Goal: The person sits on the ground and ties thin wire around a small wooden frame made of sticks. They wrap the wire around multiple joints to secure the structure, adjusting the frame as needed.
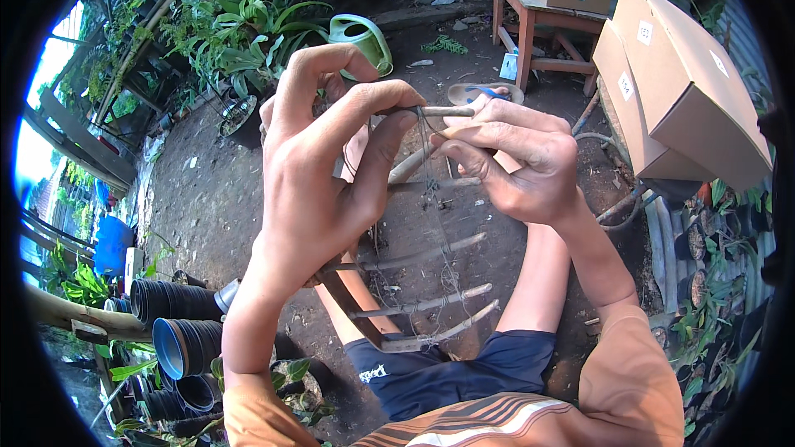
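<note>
In front of me is a small frame of thin wooden sticks (426,307), its rungs joined to a dark curved side piece (349,308). My left hand (310,165) is closed, thumb and forefinger pinching the top stick (447,112) at its left end, where dark string is wound round it. My right hand (526,153) is closed in a pinch just right of that spot, apparently on a thin strand of the string; its fingertips partly hide it. Loose string (448,261) hangs down across the rungs between my hands.
Cardboard boxes (704,83) stand at the right, beside a wooden stool (538,25) bearing another open box. A green watering can (364,37) and leafy plants (248,29) are at the back. Stacked black pots (170,302) lie at left. A sandal (505,91) is ahead.
</note>
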Motion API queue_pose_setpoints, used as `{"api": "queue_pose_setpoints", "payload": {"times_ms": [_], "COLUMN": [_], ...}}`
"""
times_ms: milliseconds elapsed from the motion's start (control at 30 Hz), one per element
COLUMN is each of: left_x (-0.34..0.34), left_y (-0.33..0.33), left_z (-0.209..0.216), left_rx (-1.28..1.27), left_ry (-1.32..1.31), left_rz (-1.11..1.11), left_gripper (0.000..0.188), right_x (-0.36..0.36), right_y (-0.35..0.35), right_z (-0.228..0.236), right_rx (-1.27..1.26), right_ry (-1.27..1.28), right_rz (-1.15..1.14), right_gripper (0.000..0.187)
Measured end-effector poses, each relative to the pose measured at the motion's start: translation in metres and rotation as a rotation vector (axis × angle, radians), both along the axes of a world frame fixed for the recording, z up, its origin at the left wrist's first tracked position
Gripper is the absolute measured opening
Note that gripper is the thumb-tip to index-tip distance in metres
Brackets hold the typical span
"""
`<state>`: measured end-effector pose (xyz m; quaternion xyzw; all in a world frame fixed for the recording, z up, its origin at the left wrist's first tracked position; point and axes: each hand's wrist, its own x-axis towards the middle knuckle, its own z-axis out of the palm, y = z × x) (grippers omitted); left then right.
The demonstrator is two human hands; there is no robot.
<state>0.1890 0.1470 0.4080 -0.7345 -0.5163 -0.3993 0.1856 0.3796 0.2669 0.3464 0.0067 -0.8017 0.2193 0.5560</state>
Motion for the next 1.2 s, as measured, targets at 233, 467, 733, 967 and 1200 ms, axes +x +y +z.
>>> {"api": "queue_pose_setpoints", "payload": {"times_ms": [233, 467, 733, 967, 1200], "left_x": [0.022, 0.04, 0.044, 0.037, 0.035], "left_y": [-0.003, 0.005, 0.016, 0.015, 0.015], "left_z": [-0.002, -0.007, -0.008, -0.009, -0.009], "left_rx": [0.0, 0.084, 0.091, 0.136, 0.134], "left_ry": [0.011, -0.036, -0.047, -0.057, -0.133], "left_rz": [0.024, -0.112, -0.146, -0.135, -0.168], "left_gripper": [0.023, 0.024, 0.022, 0.024, 0.025], "right_x": [0.042, 0.059, 0.058, 0.048, 0.035], "right_y": [-0.017, -0.035, -0.016, -0.008, -0.002], "right_z": [0.038, 0.079, 0.108, 0.114, 0.113], "right_rx": [0.338, 0.55, 0.256, 0.052, -0.09], "right_ry": [-0.246, -0.415, -0.579, -0.626, -0.623], "right_rz": [-0.215, -0.354, -0.283, -0.222, -0.103], "right_gripper": [0.027, 0.017, 0.019, 0.019, 0.02]}}
